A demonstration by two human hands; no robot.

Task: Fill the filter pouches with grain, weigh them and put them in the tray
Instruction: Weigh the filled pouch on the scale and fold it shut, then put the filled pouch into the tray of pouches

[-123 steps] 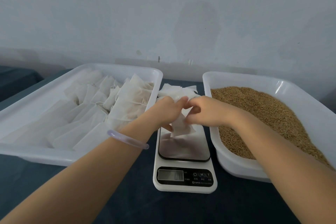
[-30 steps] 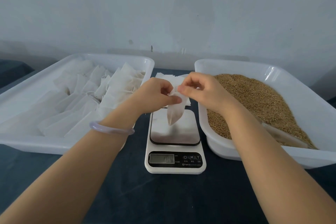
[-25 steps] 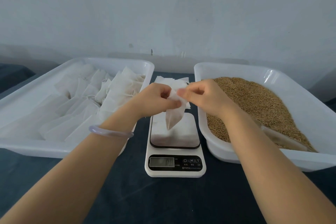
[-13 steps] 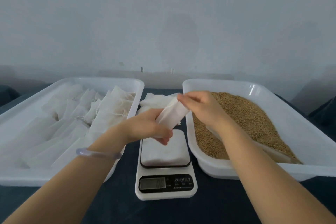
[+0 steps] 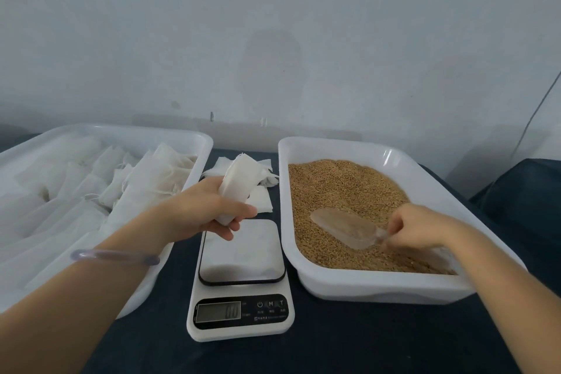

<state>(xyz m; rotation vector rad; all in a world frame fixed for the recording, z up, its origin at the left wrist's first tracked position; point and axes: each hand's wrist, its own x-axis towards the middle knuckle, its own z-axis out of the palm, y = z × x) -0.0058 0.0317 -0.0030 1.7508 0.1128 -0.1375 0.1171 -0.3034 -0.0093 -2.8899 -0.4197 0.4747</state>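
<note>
Over the scale (image 5: 239, 279) on the dark tabletop (image 5: 303, 355), filling step only starting — no grain (image 5: 343, 188) in the filter pouch (image 5: 236, 182) yet, judging by its limp, flat look. Held in the left hand (image 5: 209, 212), fingers and thumb wrapped round its lower half, mouth up and tilted away. Across in the grain tray (image 5: 364, 285), right hand (image 5: 416, 229) pinched shut on the handle of a clear scoop (image 5: 343, 229) lying on the grain. Next, probably: load the scoop, carry it across, tip into a well-opened mouth — spills likely otherwise. Tray of pouches (image 5: 188, 138) waiting at left.
</note>
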